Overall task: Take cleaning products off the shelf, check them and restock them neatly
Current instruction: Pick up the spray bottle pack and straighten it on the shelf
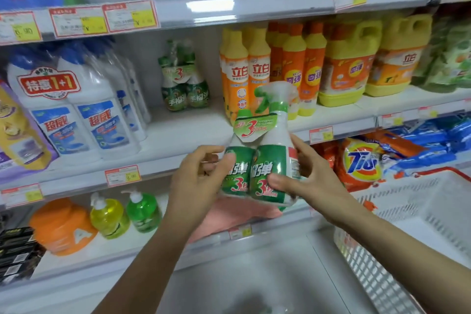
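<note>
1. Lower right of the frame, nearest the viewer, a white basket (397,211) with a red rim stands just beside the right forearm. It is probably there to take stock that is pulled off.
2. At centre frame the left hand (198,181) grips the left bottle of a twin pack of green spray cleaner (265,168), with the thumb on the front label and the fingers curled behind.
3. The right hand (311,178) grips the right bottle the same way, thumb on the front and fingers wrapped round the side. The pack therefore sits between the two hands and touches both.
4. The pack is held upright with its labels facing the camera and its spray head (275,94) on top. That looks like a checking pose, with the front and the promo card (254,127) easy to read.
5. Behind it, the middle shelf (191,130) has a bare patch left of centre, the likely slot for restocking.
6. At the back of that patch stands a matching twin pack (184,79), well apart from the hands.
7. Yellow and orange dish-soap bottles (254,71) flank the gap on the right, and white toilet-cleaner bottles (76,115) on the left.
</note>
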The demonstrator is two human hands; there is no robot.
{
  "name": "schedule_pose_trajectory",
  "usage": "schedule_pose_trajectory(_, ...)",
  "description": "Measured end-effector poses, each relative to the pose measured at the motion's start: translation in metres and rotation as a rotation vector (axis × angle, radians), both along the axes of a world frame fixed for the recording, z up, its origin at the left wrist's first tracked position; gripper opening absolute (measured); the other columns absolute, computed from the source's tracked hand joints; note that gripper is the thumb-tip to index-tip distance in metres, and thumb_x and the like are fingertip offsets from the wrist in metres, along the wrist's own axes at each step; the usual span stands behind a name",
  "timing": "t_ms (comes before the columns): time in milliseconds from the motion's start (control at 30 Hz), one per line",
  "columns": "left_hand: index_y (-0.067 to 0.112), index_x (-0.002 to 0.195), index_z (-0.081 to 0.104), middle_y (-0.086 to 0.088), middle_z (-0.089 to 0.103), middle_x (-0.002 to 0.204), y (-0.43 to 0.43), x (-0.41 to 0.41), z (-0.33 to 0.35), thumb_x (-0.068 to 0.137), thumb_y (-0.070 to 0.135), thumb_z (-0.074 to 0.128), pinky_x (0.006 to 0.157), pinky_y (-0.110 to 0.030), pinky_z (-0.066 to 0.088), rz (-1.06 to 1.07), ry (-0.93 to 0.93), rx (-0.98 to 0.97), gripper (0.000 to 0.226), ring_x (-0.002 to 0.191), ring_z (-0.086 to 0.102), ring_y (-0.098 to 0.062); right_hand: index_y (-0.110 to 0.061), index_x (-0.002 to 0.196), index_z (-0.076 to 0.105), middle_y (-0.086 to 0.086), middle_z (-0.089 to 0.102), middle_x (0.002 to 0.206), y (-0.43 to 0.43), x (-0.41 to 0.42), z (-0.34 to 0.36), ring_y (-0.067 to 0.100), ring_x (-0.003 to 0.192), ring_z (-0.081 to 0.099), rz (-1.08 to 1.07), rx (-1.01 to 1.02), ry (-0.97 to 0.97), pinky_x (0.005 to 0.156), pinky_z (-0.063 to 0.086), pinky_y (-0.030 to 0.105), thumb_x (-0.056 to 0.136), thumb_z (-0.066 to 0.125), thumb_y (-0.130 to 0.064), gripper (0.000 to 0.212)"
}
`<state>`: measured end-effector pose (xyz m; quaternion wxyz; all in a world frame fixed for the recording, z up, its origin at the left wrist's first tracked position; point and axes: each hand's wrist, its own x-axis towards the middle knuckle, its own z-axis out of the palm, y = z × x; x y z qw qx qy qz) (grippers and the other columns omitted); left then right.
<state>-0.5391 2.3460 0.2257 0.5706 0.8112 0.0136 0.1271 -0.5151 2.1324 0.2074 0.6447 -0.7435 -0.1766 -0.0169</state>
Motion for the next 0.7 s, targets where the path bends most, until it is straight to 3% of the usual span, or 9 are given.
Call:
schedule_pose_trajectory(67,0.044,0.121,0.059,0.015,0.065,0.116,-0.023,-0.006,0.01,0.062,0.077,0.061,0.094,-0.036,0.052,-0.122,0.035,-0.053,0.068,0.102,0.062,0.0,-0.055,0.138,0.036,-0.033,0.06,0.123,0.002,-0.005,-0.001,-0.006,0.114,0.059,-0.081,-0.171,-0.158,0.091,0.051,0.019,0.064,0.089,-0.044,0.092)
schedule_pose_trajectory(133,0.046,0.122,0.052,0.016,0.065,0.114,-0.044,-0.009,0.015,0.057,0.083,0.065,0.093,-0.039,0.054,-0.134,0.07,-0.117,0.076,0.103,0.064,-0.003,-0.049,0.148,0.028,-0.026,0.055,0.134,0.008,-0.009,-0.01,-0.002,0.12,0.055,-0.165,-0.377,-0.263,0.093,0.049,0.025,0.058,0.082,-0.06,0.106)
schedule_pose_trajectory(200,0.05,0.117,0.044,0.017,0.066,0.107,-0.055,-0.009,0.014,0.054,0.084,0.064,0.09,-0.038,0.055,-0.035,0.047,-0.004,0.074,0.097,0.066,-0.004,-0.046,0.148,0.024,-0.018,0.053,0.132,0.015,-0.012,-0.022,0.004,0.118,0.054,-0.252,-0.611,-0.374,0.085,0.051,0.03,0.056,0.074,-0.069,0.107)
schedule_pose_trajectory(267,0.041,0.126,0.042,0.015,0.066,0.106,-0.058,-0.01,0.007,0.063,0.074,0.066,0.085,-0.034,0.054,0.037,0.036,0.113,0.075,0.094,0.066,-0.007,-0.043,0.152,0.017,-0.013,0.051,0.126,0.019,-0.016,-0.03,0.006,0.111,0.051,-0.279,-0.727,-0.434,0.077,0.054,0.032,0.056,0.07,-0.071,0.113)
schedule_pose_trajectory(333,0.03,0.124,0.046,0.014,0.065,0.098,-0.056,-0.008,-0.002,0.078,0.056,0.067,0.076,-0.024,0.051,0.096,0.01,0.109,0.057,0.086,0.064,-0.002,-0.042,0.154,0.011,-0.009,0.05,0.119,0.02,-0.018,-0.038,0.008,0.104,0.049,-0.235,-0.747,-0.488,0.073,0.052,0.029,0.058,0.067,-0.073,0.116)
schedule_pose_trajectory(400,0.026,0.119,0.051,0.012,0.065,0.095,-0.049,-0.004,-0.014,0.089,0.043,0.062,0.075,-0.028,0.053,0.098,0.011,0.076,0.036,0.085,0.064,-0.005,-0.044,0.155,0.005,-0.007,0.049,0.119,0.018,-0.02,-0.039,0.008,0.104,0.047,-0.167,-0.769,-0.508,0.076,0.05,0.027,0.06,0.063,-0.075,0.116)
schedule_pose_trajectory(500,0.025,0.111,0.058,0.003,0.071,0.094,-0.035,0.002,-0.028,0.094,0.032,0.06,0.08,-0.043,0.055,0.019,0.021,-0.119,0.019,0.084,0.068,-0.015,-0.048,0.152,0.005,-0.015,0.053,0.123,0.006,-0.013,-0.024,0.003,0.108,0.051,0.032,-0.57,-0.27,0.089,0.049,0.023,0.064,0.07,-0.069,0.112)
schedule_pose_trajectory(600,0.022,0.117,0.059,0.005,0.074,0.092,-0.024,0.005,-0.03,0.097,0.019,0.052,0.065,-0.031,0.054,-0.142,0.047,-0.282,0.021,0.078,0.07,-0.01,-0.04,0.148,0.034,-0.022,0.056,0.123,-0.013,0.009,-0.011,-0.003,0.11,0.055,-0.065,-0.269,-0.084,0.092,0.049,0.022,0.078,0.066,-0.065,0.081)
schedule_pose_trajectory(700,0.019,0.116,0.061,0.006,0.073,0.084,-0.023,0.001,-0.035,0.099,0.016,0.046,0.056,-0.021,0.053,-0.275,0.113,-0.37,0.023,0.068,0.068,-0.005,-0.031,0.144,0.044,-0.009,0.055,0.135,-0.017,0.021,-0.016,0.004,0.109,0.058,0.009,-0.147,0.348,0.088,0.046,0.023,0.086,0.059,-0.054,0.064)
